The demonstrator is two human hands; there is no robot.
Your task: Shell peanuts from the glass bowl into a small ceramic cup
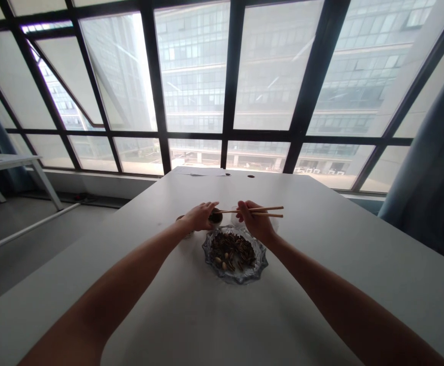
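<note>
My left hand (199, 217) is closed round the side of a small cup (216, 224) with dark contents near its top. Held in my right hand (255, 221) is a pair of wooden chopsticks (269, 208), their tips reaching left to the mouth of that cup. Whether the tips pinch anything is too small to tell. Just in front of both hands sits a scalloped clear glass dish (260, 264). In it lie dark striped seeds (240, 246) and several paler nuts (224, 265).
Another small container (186, 235) stands partly hidden behind my left wrist. A clear container (236, 219) shows behind my right hand. All rest on a white table (344, 264), with papers (199, 172) at its far edge. Another table (8, 161) stands at left, large windows ahead.
</note>
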